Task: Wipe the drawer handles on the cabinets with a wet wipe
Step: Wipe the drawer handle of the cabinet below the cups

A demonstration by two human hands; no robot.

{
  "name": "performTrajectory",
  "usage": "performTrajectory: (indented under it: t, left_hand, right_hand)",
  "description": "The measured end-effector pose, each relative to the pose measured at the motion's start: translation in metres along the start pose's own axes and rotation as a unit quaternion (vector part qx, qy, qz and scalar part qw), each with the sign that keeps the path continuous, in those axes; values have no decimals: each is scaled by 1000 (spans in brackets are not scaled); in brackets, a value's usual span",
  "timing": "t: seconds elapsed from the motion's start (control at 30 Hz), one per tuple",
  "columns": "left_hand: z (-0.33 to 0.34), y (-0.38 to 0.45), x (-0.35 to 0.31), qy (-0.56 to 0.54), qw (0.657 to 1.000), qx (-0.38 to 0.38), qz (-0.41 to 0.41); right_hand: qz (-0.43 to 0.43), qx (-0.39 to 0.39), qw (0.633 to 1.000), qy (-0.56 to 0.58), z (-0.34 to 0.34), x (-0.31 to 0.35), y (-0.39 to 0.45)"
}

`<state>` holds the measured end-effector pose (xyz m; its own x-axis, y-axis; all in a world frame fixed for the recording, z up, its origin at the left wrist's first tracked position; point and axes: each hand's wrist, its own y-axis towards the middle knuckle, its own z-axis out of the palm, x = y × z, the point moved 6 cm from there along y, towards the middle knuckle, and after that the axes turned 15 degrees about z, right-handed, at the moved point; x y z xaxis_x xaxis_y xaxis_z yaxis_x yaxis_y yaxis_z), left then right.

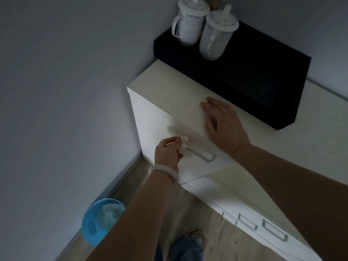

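Pinching wet wipe (51, 142) against left end of drawer handle (202, 155): left hand (168, 154). Right hand (222, 125) flat, fingers relaxed, resting on cabinet top (169, 91).

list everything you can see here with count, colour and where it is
wipe: 1, white, pinched at the left end of the top handle
handles: 4 visible, pale grey; one on the tall cabinet front, three on the low drawers at lower right
cabinets: 2, off-white; a tall one in the corner, a lower one to its right
box: 1, black, on the tall cabinet against the wall
cups: 2, white and clear with lids, on the box's left end
bin: 1, blue with a pale liner, on the floor by the wall
floor: light wood
shoe: 1, blue-grey, bottom edge
bracelet: 1, white, on the left wrist
hands: left pinches the wipe; right rests flat on the cabinet's top edge
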<state>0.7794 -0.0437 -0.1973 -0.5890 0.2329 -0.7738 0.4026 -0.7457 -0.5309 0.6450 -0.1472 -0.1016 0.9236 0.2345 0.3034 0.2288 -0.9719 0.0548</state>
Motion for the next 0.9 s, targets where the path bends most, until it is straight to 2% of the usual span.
performTrajectory:
  t: [0.07, 0.13, 0.3, 0.47, 0.67, 0.77, 0.9]
  left_hand:
    - [4, -2, 5, -35, 999, 16, -10]
    - [7, -3, 15, -113, 993, 7, -44]
    - [18, -14, 33, -268, 956, 3, -120]
    - [17, 2, 26, -252, 959, -7, -130]
    - [28, -21, 43, -337, 934, 2, -117]
    - [22, -33, 56, -303, 947, -10, -108]
    - [9, -25, 41, -233, 969, -10, -81]
  right_hand:
    - [0, -1, 1000, 0, 0, 0, 0]
    - [-3, -2, 1000, 5, 0, -1, -1]
    - [-4, 2, 1000, 11, 0, 1, -1]
    - [-4, -1, 1000, 5, -1, 0, -1]
    - [-6, -1, 1000, 3, -1, 1, -2]
    - [-6, -2, 1000, 7, -1, 1, -1]
    - [-9, -7, 1000, 9, -3, 2, -1]
